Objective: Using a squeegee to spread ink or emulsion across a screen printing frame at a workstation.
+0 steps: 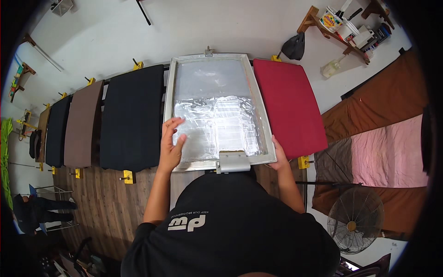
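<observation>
Head view: we look down over our own dark shirt at a row of cloth-covered printing boards.
Far left of our left hand: dark and brown boards (82, 124), soft fabric stretched flat, then a broad navy board (133, 117) just beside the hand.
Left hand (170, 143): released, fingers spread, palm pressed flat on the frame's left rail and the edge of the mesh.
Screen-printing frame (213, 57): between our hands, lying flat; pale metal rails, silvery taped mesh (217, 120) that looks crinkled and shiny.
Handling: we judge the frame stiff and fairly light, the mesh taut and easy to puncture; best taken by the side rails, never the mesh.
Clamp plate (234, 161): grey metal, at the near rail between our hands.
Right hand (278, 156): curled round the frame's near right corner, grasping the rail.
Right of it: red board (288, 106), smooth cloth, touching the frame's edge.
</observation>
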### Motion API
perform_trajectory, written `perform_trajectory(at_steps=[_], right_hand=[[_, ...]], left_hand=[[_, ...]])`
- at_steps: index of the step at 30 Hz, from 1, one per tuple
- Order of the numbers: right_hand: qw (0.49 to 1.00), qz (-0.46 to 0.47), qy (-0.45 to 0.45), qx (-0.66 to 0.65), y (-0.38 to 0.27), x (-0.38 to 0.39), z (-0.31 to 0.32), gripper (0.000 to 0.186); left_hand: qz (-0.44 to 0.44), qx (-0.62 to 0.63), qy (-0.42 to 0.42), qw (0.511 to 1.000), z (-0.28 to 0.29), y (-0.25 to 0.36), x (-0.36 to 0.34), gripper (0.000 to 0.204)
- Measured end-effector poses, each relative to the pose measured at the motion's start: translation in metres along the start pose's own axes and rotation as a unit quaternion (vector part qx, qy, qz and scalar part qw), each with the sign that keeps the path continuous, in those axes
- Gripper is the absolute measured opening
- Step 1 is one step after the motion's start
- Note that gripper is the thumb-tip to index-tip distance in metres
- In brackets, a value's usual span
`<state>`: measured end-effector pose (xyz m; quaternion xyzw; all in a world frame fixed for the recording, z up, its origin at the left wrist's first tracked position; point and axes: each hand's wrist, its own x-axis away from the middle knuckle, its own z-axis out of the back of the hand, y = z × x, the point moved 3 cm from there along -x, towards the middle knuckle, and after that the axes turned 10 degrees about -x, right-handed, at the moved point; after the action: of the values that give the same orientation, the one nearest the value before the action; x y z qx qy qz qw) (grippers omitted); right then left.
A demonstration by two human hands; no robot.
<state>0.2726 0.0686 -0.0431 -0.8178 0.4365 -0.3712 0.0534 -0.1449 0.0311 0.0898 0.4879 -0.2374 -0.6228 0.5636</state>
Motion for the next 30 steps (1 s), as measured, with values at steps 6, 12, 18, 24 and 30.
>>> perform_trajectory(at_steps=[6, 12, 18, 24, 30], right_hand=[[1.0, 0.0, 0.01, 0.005, 0.0, 0.0, -0.002, 0.064], [1.0, -0.001, 0.006, -0.001, -0.001, 0.001, -0.003, 0.064], [1.0, -0.002, -0.001, -0.002, 0.0, 0.001, -0.005, 0.064], [1.0, -0.006, 0.009, 0.001, -0.001, 0.002, -0.003, 0.064], [1.0, -0.003, -0.001, 0.009, -0.001, 0.002, -0.002, 0.064]], left_hand=[[0.024, 0.075, -0.002, 0.997, 0.013, -0.021, 0.014, 0.016], [0.06, 0.417, -0.007, 0.907, -0.012, -0.009, 0.027, 0.009], [0.115, 0.617, -0.103, 0.772, -0.051, 0.018, 0.037, 0.029], [0.154, 0.631, -0.123, 0.75, -0.04, 0.031, 0.027, 0.029], [0.121, 0.655, -0.104, 0.738, -0.035, 0.024, 0.027, 0.018]])
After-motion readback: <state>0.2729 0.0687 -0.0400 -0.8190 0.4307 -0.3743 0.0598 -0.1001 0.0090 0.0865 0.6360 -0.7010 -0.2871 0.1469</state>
